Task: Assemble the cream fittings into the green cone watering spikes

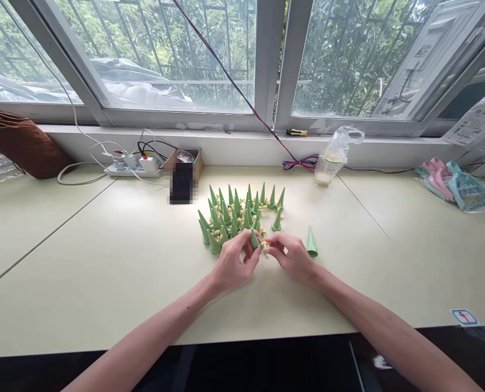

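My left hand [237,260] is closed on a small green cone [254,239], its tip pointing up. Close beside it, my right hand [293,256] pinches a small pale-yellow piece [266,246] against or very near the cone's side; whether the two are joined I cannot tell. Just behind my hands stands a cluster of several green cones [226,213] with yellow pieces at their sides, partly covered by my left hand. One more green cone [311,244], with no yellow piece visible on it, stands alone to the right of my right hand.
A small cardboard box [197,163] and a power strip [134,170] with cables are at the back left. Further right are a clear plastic cup [328,166] in a bag and pink and teal plastic items [450,182]. A brown bag [25,144] lies far left.
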`<state>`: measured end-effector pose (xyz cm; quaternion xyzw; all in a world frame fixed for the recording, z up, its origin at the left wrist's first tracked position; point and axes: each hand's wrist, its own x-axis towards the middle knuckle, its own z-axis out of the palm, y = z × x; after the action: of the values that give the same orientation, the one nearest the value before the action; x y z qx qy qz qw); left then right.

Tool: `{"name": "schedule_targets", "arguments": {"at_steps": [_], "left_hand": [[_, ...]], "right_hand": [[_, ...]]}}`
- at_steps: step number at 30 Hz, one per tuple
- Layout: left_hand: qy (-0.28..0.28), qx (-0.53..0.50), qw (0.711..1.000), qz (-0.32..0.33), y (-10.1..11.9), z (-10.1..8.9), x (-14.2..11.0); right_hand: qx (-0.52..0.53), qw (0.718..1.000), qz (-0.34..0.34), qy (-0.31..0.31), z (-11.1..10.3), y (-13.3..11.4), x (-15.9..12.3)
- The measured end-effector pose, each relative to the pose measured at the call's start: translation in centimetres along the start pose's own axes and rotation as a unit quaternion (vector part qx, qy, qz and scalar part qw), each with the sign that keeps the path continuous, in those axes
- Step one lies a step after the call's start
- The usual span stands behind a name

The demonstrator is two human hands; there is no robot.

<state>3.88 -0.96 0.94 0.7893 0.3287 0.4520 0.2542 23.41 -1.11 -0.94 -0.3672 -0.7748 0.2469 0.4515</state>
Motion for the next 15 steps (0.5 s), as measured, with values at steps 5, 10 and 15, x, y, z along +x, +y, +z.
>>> {"name": "schedule_targets", "arguments": {"at_steps": [5,10,15], "left_hand": [[-0.009,0.006,1.000,0.008,0.23,-0.01,-0.05],[-0.013,0.012,1.000,0.020,0.33,0.04,-0.14],[-0.022,0.017,0.999,0.020,0.18,0.13,-0.26]], "right_hand": [[0.003,1.000,0.013,-0.005,0.00,-0.03,-0.04],[-0.001,1.000,0.027,-0.012,-0.05,0.00,-0.03],[-0.005,1.000,0.028,-0.010,-0.05,-0.02,0.04]]}}
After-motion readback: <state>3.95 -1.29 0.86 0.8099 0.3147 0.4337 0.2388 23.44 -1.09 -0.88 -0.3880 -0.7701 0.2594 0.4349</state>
